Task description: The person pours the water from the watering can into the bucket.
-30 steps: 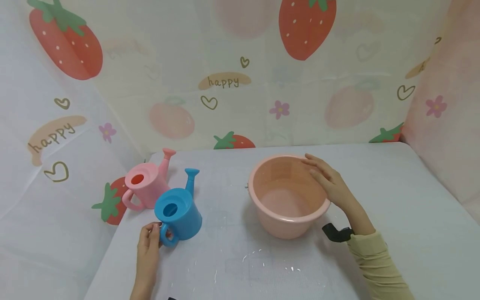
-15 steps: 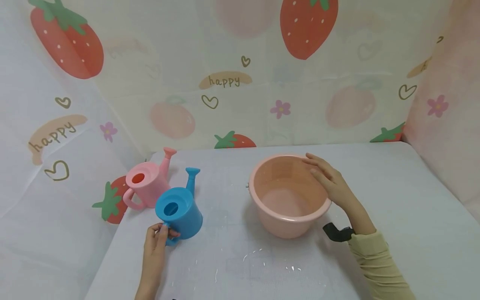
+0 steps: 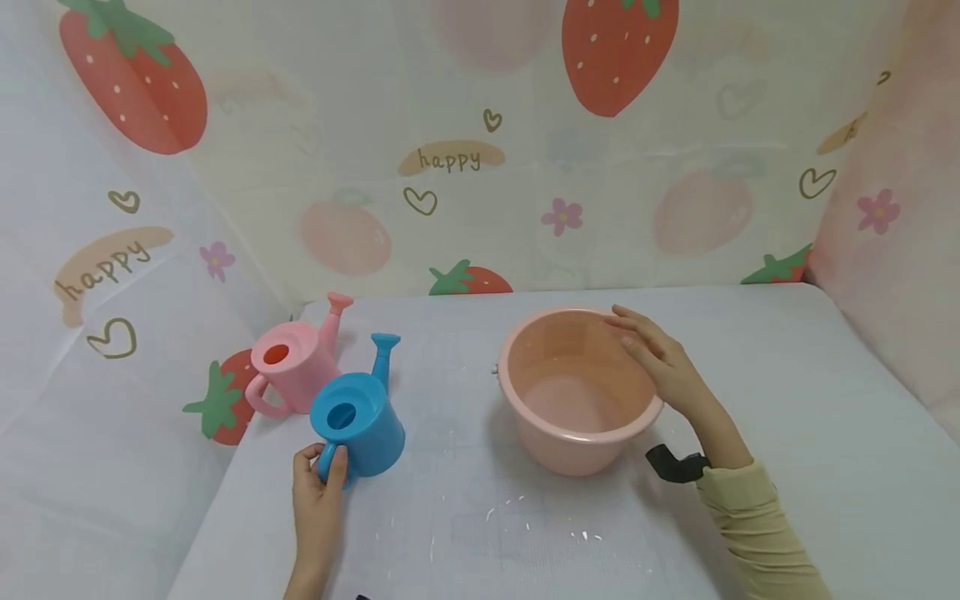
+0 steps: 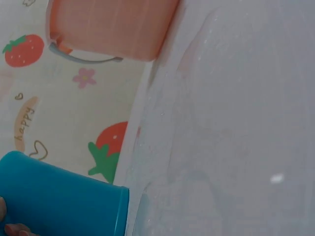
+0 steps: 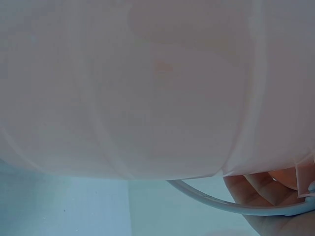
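My left hand (image 3: 318, 496) grips the handle of a blue toy watering can (image 3: 375, 437), the thumb lying over the handle's near side. The can stands upright on the table, spout pointing away. In the left wrist view its blue wall (image 4: 64, 196) fills the lower left corner, with a bit of my fingers at the edge. My right hand (image 3: 663, 362) holds the right rim of a pink bucket (image 3: 573, 454), thumb towards the inside and fingers along the outer edge. The bucket's outer wall (image 5: 162, 98) takes up most of the right wrist view; the fingers (image 5: 251, 189) show under its rim beside the grey bail handle (image 5: 236, 207).
Behind the blue can stands a pink watering can (image 3: 296, 371), close to it. Drops of water lie on the white tabletop (image 3: 480, 533) in front of the bucket. Printed cloth (image 3: 360, 158) with strawberries walls the table at the back and both sides.
My left hand has moved slightly right, from beside the blue watering can's handle to a grip around it. The can has hardly shifted. My right hand stays on the bucket's rim.
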The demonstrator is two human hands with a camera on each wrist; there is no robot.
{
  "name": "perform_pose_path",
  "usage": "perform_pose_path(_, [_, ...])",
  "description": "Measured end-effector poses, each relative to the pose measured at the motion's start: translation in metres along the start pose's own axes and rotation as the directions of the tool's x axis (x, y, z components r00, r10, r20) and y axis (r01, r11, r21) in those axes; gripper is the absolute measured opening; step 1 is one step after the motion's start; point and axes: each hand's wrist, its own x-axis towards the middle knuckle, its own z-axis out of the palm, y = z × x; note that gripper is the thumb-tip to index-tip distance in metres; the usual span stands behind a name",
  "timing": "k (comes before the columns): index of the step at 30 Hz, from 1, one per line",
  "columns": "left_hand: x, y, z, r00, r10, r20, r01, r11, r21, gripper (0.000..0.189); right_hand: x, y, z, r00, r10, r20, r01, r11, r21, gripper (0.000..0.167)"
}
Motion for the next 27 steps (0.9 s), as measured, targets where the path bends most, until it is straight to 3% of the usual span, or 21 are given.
perform_pose_path(11, [-0.0006,0.0061,0.008,0.996,-0.052,-0.073,0.037,0.98,-0.193,0.062,0.0017,-0.0003,0.0001,1.0,-0.003,-0.001,0.003,1.0,-0.003,0.036])
perform_pose_path(20, [0.0018,0.0036,0.0087,0.989,-0.066,-0.133,0.036,0.975,-0.217,0.062,0.0008,-0.0016,0.0003,1.0,0.008,0.003,-0.008,1.0,-0.003,0.037])
perform_pose_path(27, [0.0012,0.004,0.0069,0.975,-0.162,-0.152,0.117,0.957,-0.264,0.068,0.0008,-0.0023,0.0004,1.0,0.004,0.005,-0.004,1.0,-0.01,0.037])
